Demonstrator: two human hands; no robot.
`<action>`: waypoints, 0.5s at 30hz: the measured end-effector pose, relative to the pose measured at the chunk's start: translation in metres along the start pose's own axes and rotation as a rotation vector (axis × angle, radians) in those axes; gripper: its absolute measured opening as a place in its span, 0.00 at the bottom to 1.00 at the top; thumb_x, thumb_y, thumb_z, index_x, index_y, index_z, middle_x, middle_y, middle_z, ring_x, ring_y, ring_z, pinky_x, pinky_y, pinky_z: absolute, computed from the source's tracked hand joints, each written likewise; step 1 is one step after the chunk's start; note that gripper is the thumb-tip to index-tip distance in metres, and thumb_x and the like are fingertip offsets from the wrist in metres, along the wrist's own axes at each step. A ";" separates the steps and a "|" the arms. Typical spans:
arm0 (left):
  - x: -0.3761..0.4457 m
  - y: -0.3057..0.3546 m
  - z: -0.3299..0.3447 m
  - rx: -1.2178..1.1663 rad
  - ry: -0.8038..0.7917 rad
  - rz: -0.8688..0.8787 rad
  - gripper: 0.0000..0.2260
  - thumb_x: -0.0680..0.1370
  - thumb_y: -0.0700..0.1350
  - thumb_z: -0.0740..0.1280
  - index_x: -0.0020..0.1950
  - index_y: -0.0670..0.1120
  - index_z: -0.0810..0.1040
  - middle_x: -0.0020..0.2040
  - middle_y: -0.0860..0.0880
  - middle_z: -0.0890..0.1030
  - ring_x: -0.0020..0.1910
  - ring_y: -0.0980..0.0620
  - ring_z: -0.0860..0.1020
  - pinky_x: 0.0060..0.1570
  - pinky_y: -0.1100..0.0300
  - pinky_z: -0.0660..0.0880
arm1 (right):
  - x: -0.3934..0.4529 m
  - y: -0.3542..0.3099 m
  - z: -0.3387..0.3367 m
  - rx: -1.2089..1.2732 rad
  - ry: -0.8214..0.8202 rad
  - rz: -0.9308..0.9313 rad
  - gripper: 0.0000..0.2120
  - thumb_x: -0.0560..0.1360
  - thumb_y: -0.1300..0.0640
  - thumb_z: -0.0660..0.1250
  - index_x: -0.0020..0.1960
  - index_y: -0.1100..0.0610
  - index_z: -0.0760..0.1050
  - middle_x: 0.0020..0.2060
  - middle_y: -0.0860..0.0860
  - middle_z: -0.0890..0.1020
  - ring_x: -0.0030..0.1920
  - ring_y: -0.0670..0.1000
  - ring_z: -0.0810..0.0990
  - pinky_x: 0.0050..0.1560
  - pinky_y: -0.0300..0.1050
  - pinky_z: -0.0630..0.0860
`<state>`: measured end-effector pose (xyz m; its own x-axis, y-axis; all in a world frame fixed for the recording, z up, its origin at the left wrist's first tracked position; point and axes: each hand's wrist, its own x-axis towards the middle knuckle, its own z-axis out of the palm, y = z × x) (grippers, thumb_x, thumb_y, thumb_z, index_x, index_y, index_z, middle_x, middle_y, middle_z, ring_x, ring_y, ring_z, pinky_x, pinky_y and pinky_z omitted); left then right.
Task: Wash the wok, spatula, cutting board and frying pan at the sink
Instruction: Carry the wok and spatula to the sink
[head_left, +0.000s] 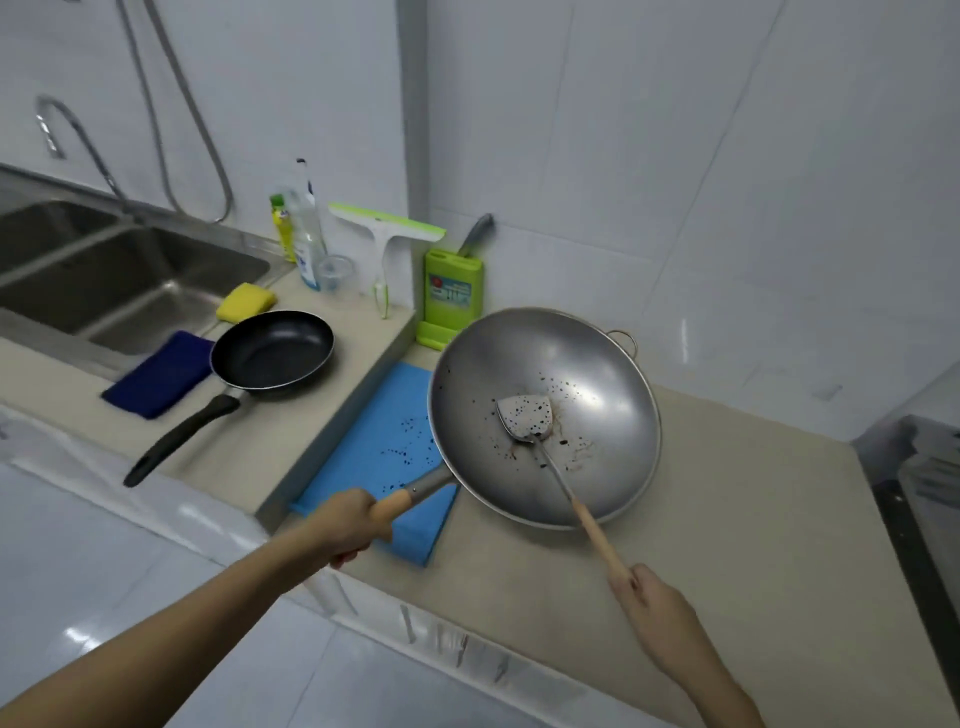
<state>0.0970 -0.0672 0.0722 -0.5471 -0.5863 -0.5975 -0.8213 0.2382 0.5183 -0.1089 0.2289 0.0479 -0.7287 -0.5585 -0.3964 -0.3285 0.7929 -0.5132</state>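
Note:
A steel wok (587, 358) with dark specks hangs tilted over the counter, and my left hand (348, 525) grips its wooden handle. Inside the wok lies a speckled metal spatula (524, 418); my right hand (652, 597) grips the end of its wooden handle. Below the wok's left side a blue cutting board (374, 457) with dark spots lies on the lower counter. A black frying pan (272, 351) sits on the raised counter beside the steel sink (135, 280).
A yellow sponge (245, 301) and a dark blue cloth (161, 374) lie by the sink. Detergent bottles (298, 234), a squeegee (384, 234) and a green knife block (452, 296) stand at the wall. A faucet (57, 124) arches over the sink. A stove edge (924, 499) is at right.

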 end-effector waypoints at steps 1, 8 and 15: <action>-0.007 -0.008 -0.020 -0.023 0.021 -0.006 0.09 0.74 0.46 0.68 0.38 0.42 0.75 0.27 0.47 0.73 0.22 0.51 0.68 0.22 0.63 0.66 | 0.005 -0.020 -0.005 -0.015 0.007 -0.048 0.16 0.80 0.46 0.57 0.38 0.54 0.66 0.30 0.50 0.75 0.35 0.53 0.75 0.32 0.43 0.65; -0.067 -0.096 -0.160 -0.223 0.209 -0.019 0.08 0.74 0.46 0.71 0.48 0.42 0.77 0.33 0.46 0.75 0.28 0.53 0.70 0.26 0.61 0.67 | 0.020 -0.204 0.006 -0.086 0.079 -0.406 0.18 0.81 0.46 0.53 0.36 0.53 0.66 0.30 0.49 0.75 0.32 0.49 0.74 0.32 0.44 0.65; -0.105 -0.213 -0.259 -0.365 0.437 -0.099 0.09 0.75 0.46 0.70 0.48 0.40 0.76 0.33 0.45 0.75 0.27 0.51 0.71 0.26 0.61 0.68 | 0.024 -0.378 0.110 -0.076 0.082 -0.631 0.18 0.80 0.45 0.54 0.36 0.55 0.65 0.28 0.51 0.72 0.31 0.55 0.74 0.30 0.49 0.65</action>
<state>0.3711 -0.2564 0.1833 -0.2889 -0.8762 -0.3857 -0.7142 -0.0711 0.6964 0.0642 -0.1111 0.1489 -0.4234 -0.9056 0.0254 -0.7490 0.3341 -0.5722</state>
